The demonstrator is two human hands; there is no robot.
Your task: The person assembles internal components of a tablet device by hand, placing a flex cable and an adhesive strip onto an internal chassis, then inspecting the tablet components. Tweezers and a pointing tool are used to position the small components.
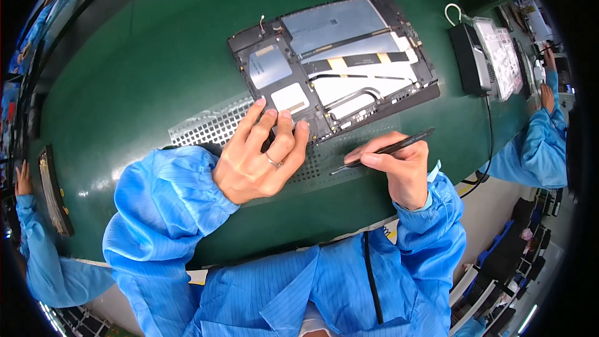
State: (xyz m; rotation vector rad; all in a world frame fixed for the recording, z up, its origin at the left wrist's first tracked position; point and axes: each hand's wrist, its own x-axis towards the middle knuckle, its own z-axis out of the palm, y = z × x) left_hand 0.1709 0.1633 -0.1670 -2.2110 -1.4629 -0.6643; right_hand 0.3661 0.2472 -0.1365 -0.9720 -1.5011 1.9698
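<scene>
Lying open, a flat black device [334, 65] is touched at its near left part by the left hand [265, 156], fingers loosely spread. A slim black tool [407, 141] is gripped in the right hand [402, 171] over a black-dotted sheet [215, 126]. Device and sheet are carried by the table [137, 75].

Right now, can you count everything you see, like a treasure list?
Opened device: one, black, silver and white, table's middle
Thin pointed tool: one, black, in the right grip
Dotted sheet: at least one, clear with black squares, beside the device
Table: one, green, underneath
Box: one, black and grey, table's right
Long strip: one, dark, table's left
Other people: at least two, blue sleeves, far left and right
Ring: one, silver, left grip
Left grip: one, bare, at the device's lower left
Right grip: one, bare, holding the tool
</scene>
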